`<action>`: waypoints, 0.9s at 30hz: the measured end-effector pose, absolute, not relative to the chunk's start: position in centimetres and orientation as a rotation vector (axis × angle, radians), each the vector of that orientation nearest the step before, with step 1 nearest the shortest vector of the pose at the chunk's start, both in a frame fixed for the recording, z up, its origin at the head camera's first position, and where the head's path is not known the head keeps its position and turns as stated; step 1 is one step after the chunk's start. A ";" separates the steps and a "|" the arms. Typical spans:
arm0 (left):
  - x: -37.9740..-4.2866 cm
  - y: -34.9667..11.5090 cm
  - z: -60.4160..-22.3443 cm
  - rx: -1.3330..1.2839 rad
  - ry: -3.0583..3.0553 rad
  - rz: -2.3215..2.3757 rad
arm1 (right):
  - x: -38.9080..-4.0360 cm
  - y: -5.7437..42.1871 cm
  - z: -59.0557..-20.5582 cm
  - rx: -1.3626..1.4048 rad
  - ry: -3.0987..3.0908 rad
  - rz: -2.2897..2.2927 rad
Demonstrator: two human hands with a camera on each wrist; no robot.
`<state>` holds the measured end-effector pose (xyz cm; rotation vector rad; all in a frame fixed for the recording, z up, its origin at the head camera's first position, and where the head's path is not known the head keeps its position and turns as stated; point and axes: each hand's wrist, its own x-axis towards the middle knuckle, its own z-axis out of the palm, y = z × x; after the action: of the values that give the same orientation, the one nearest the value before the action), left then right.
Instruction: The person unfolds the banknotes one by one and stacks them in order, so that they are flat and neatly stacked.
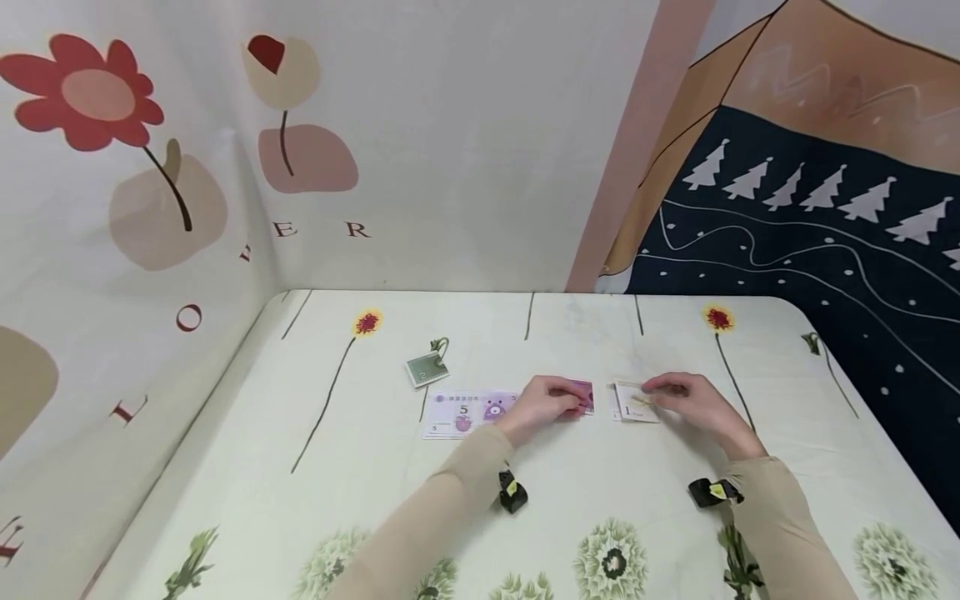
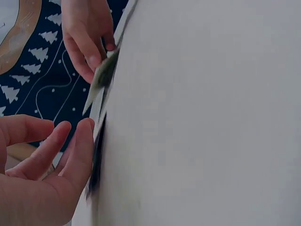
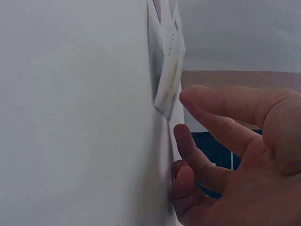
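Observation:
My left hand (image 1: 542,407) is over a row of play banknotes, its fingertips at a dark purple note (image 1: 586,397); in the left wrist view its fingers are loosely bent. A pale purple play banknote (image 1: 459,415) marked 5 lies flat, partly under that hand. My right hand (image 1: 693,407) pinches the edge of a cream play banknote (image 1: 633,403) marked 1. In the right wrist view this note (image 3: 170,80) tilts up from the table, with a fingertip at its edge. Another pale note peeks out beneath it, mostly hidden.
A small green note-like piece (image 1: 427,369) lies on the table at the back left, beside a printed sprig. The white tablecloth (image 1: 360,500) bears printed flowers and stems. Patterned cloth walls stand behind and to the left; a dark tree-print cloth (image 1: 810,242) hangs at the right.

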<state>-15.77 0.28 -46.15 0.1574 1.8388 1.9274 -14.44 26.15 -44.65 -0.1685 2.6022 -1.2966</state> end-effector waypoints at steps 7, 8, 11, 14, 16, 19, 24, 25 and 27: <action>-15.2 2.8 -46.0 0.126 1.928 1.878 | -14.5 26.2 -45.3 -0.194 2.704 -1.170; -15.1 3.0 -45.9 0.118 1.941 1.866 | -14.5 26.1 -45.3 -0.198 2.714 -1.160; -15.0 3.4 -45.8 0.082 1.949 1.857 | -14.5 25.9 -45.3 -0.186 2.725 -1.143; -14.9 4.0 -45.6 0.049 1.921 1.880 | -14.5 26.0 -45.3 -0.172 2.725 -1.149; -14.9 4.3 -45.5 0.044 1.893 1.896 | -14.6 26.0 -45.4 -0.171 2.723 -1.156; -15.0 4.7 -45.5 0.046 1.860 1.909 | -14.6 26.1 -45.5 -0.171 2.720 -1.170; -15.4 4.9 -45.6 0.023 1.839 1.919 | -14.6 26.1 -45.6 -0.181 2.719 -1.190; -15.4 5.0 -45.6 0.012 1.831 1.926 | -14.6 26.1 -45.6 -0.180 2.720 -1.191; -15.5 5.0 -45.7 -0.020 1.810 1.946 | -14.5 26.0 -45.6 -0.186 2.725 -1.188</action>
<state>-15.52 5.04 -45.67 -0.0197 1.8100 1.9458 -14.52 26.00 -45.59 -0.1856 2.7248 -1.1884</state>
